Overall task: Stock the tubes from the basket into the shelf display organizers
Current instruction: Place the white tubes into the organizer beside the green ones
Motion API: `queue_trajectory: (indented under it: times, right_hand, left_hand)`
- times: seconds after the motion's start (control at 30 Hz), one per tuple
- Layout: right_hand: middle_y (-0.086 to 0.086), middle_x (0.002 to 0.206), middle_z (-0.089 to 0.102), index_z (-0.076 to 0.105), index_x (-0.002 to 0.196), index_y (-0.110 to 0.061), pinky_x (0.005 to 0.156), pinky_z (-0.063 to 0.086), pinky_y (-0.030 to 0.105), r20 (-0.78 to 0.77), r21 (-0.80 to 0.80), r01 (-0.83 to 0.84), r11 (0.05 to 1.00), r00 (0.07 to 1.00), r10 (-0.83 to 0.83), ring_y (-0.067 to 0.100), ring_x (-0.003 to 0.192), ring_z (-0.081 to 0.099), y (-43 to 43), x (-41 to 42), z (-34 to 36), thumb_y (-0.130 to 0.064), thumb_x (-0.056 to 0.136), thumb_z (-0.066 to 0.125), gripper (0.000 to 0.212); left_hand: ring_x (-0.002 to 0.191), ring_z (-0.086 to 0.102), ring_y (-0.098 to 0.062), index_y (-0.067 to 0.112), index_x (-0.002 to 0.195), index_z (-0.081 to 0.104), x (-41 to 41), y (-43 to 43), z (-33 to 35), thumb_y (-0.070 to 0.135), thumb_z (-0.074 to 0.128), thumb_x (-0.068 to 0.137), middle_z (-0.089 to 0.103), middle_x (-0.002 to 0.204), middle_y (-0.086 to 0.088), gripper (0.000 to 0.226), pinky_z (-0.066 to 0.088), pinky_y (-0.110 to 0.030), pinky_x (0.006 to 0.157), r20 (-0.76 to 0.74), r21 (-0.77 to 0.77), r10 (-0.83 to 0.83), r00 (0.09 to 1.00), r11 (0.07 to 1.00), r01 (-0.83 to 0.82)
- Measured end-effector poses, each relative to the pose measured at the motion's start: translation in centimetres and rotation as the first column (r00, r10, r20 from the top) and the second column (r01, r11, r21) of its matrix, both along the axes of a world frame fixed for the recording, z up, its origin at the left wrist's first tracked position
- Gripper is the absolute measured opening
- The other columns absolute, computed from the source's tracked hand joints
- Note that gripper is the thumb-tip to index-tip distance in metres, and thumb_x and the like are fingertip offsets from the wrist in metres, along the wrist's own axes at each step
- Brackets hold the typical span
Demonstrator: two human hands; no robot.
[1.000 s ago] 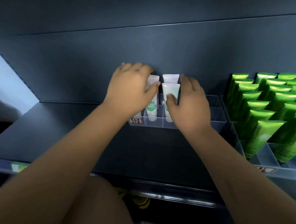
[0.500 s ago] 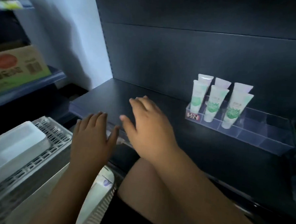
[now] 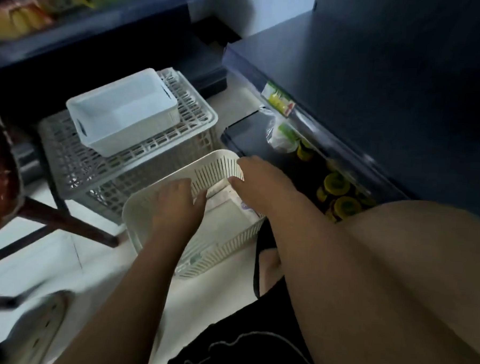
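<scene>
While both hands reach into the cream slatted basket (image 3: 216,244) on the floor, the left hand (image 3: 176,206) hangs spread and empty inside it and the right hand (image 3: 261,183) dips past the far rim, its grip hidden. White tubes (image 3: 232,209) lie between them, print blurred. Beyond the left hand, a smooth white bin (image 3: 120,111) sits on a grey lattice crate (image 3: 139,165).

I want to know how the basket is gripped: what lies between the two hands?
In the head view, the slotted far wall of the cream basket and white tubes inside it lie between the left hand and right hand.
</scene>
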State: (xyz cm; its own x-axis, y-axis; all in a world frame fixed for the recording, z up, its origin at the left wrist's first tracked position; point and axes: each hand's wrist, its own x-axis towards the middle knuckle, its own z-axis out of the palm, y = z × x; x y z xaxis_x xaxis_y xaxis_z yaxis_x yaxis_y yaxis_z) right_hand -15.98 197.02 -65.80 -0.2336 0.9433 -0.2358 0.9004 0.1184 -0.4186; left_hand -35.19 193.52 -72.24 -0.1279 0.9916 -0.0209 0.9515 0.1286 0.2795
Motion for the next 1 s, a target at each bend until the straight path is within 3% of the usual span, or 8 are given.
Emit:
queue_trajectory:
  times: [0.13,0.3,0.4,0.47,0.63,0.8,0.93,1.0]
  right_hand:
    - [0.008,0.126,0.059,0.058,0.127,-0.016,0.089,0.051,0.039,-0.064,-0.138,0.028,0.99,0.997,-0.037,0.028,0.111,0.06,1.9,-1.2,-4.2,-0.042,0.101,0.05,0.038]
    - [0.01,0.135,0.058,0.057,0.135,-0.013,0.099,0.049,0.04,-0.055,-0.289,0.098,0.952,0.991,-0.118,0.029,0.12,0.057,3.3,-2.3,-9.5,-0.036,0.103,0.049,0.04]
    - [0.011,0.128,0.061,0.058,0.128,-0.01,0.088,0.05,0.035,-0.013,-0.35,0.181,0.919,0.98,-0.198,0.029,0.111,0.06,4.2,-2.7,-13.0,-0.031,0.102,0.05,0.034]
    - [0.01,0.127,0.061,0.058,0.129,-0.011,0.077,0.043,0.03,0.043,-0.392,0.257,0.883,0.964,-0.262,0.029,0.11,0.06,4.8,-2.8,-15.0,-0.029,0.101,0.051,0.034]
    - [0.016,0.136,0.056,0.054,0.136,-0.004,0.081,0.043,0.03,0.096,-0.501,0.395,0.77,0.91,-0.404,0.034,0.121,0.058,6.3,-3.8,-19.6,-0.013,0.097,0.05,0.04]
    - [0.017,0.132,0.054,0.051,0.132,-0.006,0.081,0.039,0.034,0.125,-0.529,0.433,0.73,0.89,-0.438,0.035,0.119,0.055,6.0,-4.4,-24.5,-0.011,0.093,0.052,0.039]
    - [0.017,0.139,0.052,0.051,0.136,-0.001,0.1,0.048,0.037,0.192,-0.45,0.541,0.711,0.836,-0.514,0.032,0.128,0.053,6.5,-5.8,-26.8,-0.013,0.098,0.054,0.041]
    - [0.016,0.133,0.057,0.058,0.131,-0.002,0.096,0.053,0.04,0.161,-0.398,0.596,0.697,0.794,-0.586,0.033,0.121,0.058,6.6,-6.5,-27.7,-0.013,0.1,0.054,0.034]
  left_hand:
    - [0.111,0.061,-0.033,0.012,0.124,0.062,-1.1,0.2,-4.7,0.045,0.054,0.099,0.066,0.121,-0.013,0.042,0.048,-0.044,0.095,0.035,-0.12,0.068,0.997,0.991,-0.064]
    - [0.12,0.055,-0.036,0.011,0.131,0.059,-2.3,1.6,-10.4,0.046,0.053,0.099,0.062,0.132,-0.014,0.048,0.046,-0.046,0.102,0.044,-0.26,0.097,0.994,0.962,-0.082]
    - [0.125,0.051,-0.036,0.013,0.134,0.057,-2.7,3.0,-13.0,0.046,0.052,0.1,0.059,0.137,-0.013,0.048,0.043,-0.047,0.104,0.073,-0.339,0.151,0.986,0.933,-0.118]
    - [0.128,0.049,-0.034,0.014,0.137,0.056,-2.8,4.1,-14.4,0.046,0.052,0.1,0.058,0.14,-0.011,0.049,0.042,-0.045,0.105,0.086,-0.379,0.155,0.984,0.919,-0.111]
    - [0.131,0.049,-0.031,0.016,0.142,0.052,-2.6,7.0,-17.8,0.042,0.054,0.1,0.055,0.143,-0.009,0.049,0.043,-0.044,0.107,0.148,-0.45,0.166,0.975,0.889,-0.083]
    - [0.124,0.052,-0.036,0.012,0.137,0.054,-2.2,8.2,-21.3,0.036,0.061,0.097,0.049,0.142,-0.013,0.047,0.046,-0.045,0.102,0.18,-0.454,0.179,0.967,0.888,-0.08]
    - [0.12,0.051,-0.037,0.013,0.134,0.056,-2.2,8.3,-23.3,0.033,0.066,0.094,0.048,0.136,-0.015,0.047,0.047,-0.045,0.098,0.143,-0.442,0.192,0.971,0.89,-0.11]
    - [0.121,0.051,-0.039,0.014,0.137,0.054,-2.4,8.5,-24.2,0.034,0.068,0.091,0.05,0.135,-0.016,0.052,0.047,-0.045,0.1,0.125,-0.468,0.201,0.972,0.875,-0.121]
